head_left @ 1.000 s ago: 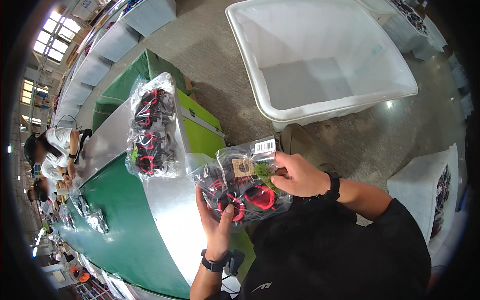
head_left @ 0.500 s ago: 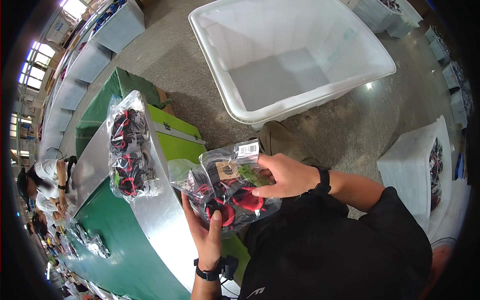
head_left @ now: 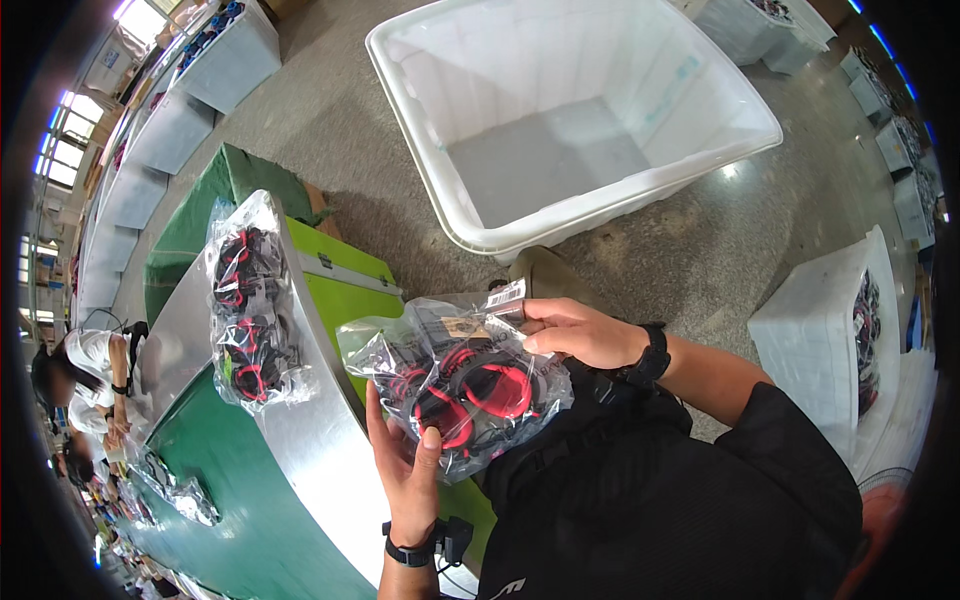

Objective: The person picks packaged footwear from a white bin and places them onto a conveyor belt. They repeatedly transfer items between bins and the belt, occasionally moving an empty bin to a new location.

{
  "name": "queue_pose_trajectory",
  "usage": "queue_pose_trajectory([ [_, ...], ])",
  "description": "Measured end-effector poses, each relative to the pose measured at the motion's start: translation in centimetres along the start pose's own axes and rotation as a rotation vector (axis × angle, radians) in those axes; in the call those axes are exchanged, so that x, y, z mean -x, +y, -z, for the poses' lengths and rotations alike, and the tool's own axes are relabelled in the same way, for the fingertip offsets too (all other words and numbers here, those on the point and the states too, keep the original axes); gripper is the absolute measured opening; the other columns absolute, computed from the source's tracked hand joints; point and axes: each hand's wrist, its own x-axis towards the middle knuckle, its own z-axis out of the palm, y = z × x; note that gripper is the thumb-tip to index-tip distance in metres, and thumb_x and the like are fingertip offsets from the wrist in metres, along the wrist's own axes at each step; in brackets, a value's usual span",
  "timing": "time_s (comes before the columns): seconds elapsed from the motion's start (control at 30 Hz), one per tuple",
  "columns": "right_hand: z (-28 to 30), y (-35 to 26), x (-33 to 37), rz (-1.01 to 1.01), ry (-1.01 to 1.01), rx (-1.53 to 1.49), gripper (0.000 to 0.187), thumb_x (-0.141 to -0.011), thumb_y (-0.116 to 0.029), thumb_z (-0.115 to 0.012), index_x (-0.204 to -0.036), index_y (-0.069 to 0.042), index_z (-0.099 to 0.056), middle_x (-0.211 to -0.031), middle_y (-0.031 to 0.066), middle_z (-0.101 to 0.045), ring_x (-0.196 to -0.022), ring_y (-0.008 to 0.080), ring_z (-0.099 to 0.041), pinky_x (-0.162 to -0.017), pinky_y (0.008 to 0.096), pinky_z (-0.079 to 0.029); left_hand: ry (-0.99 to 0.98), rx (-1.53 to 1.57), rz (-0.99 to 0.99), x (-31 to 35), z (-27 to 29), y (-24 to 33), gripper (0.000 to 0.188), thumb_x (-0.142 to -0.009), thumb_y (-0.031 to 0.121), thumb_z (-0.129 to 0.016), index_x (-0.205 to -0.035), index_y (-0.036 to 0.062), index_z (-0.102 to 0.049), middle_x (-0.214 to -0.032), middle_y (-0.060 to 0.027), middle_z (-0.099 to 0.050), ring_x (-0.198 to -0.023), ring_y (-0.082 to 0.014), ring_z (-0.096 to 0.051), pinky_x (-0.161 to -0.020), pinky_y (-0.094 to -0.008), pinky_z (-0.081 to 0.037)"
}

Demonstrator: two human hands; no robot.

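A clear plastic bag is in front of me, held in both hands. Inside lie black-and-red things with two rounded red-and-black parts; their exact kind I cannot make out. My left hand grips the bag's lower left side, thumb on top and the other fingers partly beneath it. At the upper right corner, beside a white label, my right hand pinches the plastic between thumb and fingers. More clear bags with similar black-and-red contents lie on the metal table edge to my left.
A large white bin stands on the floor ahead. Another white bin, filled with goods, is at the right. A green work surface stretches to the left, with another bag on it and people beyond. Bins line the far left.
My right hand has shifted from the red contents toward the bag's upper right corner, uncovering them. The bag's top and label now tilt away. My left hand keeps its hold.
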Motion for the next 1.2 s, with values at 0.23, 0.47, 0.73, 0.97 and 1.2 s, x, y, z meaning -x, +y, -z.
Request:
queue_pose_trajectory([
  [0.23, 0.2, 0.6, 0.5, 0.006, 0.088, -0.144, 0.045, -0.101, -0.03, -0.066, -0.138, -0.006, -0.056, -0.106, -0.0011, -0.069, -0.091, 0.0037, -0.063, -0.069, 0.0213, -0.052, -0.029, 0.057, 0.013, -0.3, -1.4, -0.1, 0.088, -0.098, 0.013, -0.066, -0.163, 0.0045, -0.008, -0.145, -0.0204, -0.05, -0.13, -0.0255, -0.051, -0.109, -0.0404, -0.042],
  [0.47, 6.1, 2.9, 8.3, 0.129, 0.296, -0.228, 0.059, -0.089, -0.017, -0.075, -0.141, 0.001, -0.052, -0.132, 0.0079, -0.063, -0.12, 0.0155, -0.059, -0.107, 0.0329, -0.046, -0.516, -0.171, 0.108, -2.4, -4.6, 0.3, 0.076, -0.101, 0.017, -0.065, -0.163, 0.0096, -0.021, -0.137, -0.0175, -0.056, -0.102, -0.0246, -0.064, -0.086, -0.0369, -0.055],
  [0.73, 16.3, 4.8, 46.0, 0.642, 1.674, 0.019, 0.028, -0.089, -0.022, -0.071, -0.113, -0.007, -0.074, -0.103, 0.0035, -0.072, -0.096, 0.0124, -0.065, -0.087, 0.0304, -0.053, -0.605, -0.291, 0.114, -5.5, -2.7, 1.5, 0.075, -0.102, 0.022, -0.065, -0.163, 0.0164, -0.022, -0.13, -0.0153, -0.06, -0.103, -0.025, -0.064, -0.087, -0.0384, -0.054],
  [0.97, 16.1, 7.2, 63.6, 1.194, 2.26, -0.479, 0.032, -0.094, -0.029, -0.069, -0.111, -0.004, -0.056, -0.081, 0.0099, -0.063, -0.077, 0.0298, -0.071, -0.075, 0.0409, -0.063, -0.468, -0.377, 0.089, -5.9, 0.6, 1.6, 0.071, -0.103, 0.025, -0.063, -0.162, 0.0165, -0.024, -0.128, -0.0151, -0.061, -0.106, -0.0249, -0.063, -0.091, -0.0402, -0.053],
  [1.2, 22.9, 15.0, 42.5, 0.584, 1.714, -0.485, 0.034, -0.1, -0.029, -0.06, -0.077, -0.004, -0.059, -0.062, 0.011, -0.062, -0.053, 0.022, -0.062, -0.052, 0.0368, -0.048, -0.415, -0.316, 0.135, -5.0, 5.6, 0.8, 0.069, -0.104, 0.028, -0.062, -0.162, 0.016, -0.026, -0.131, -0.0158, -0.059, -0.109, -0.0266, -0.063, -0.093, -0.0403, -0.053],
])
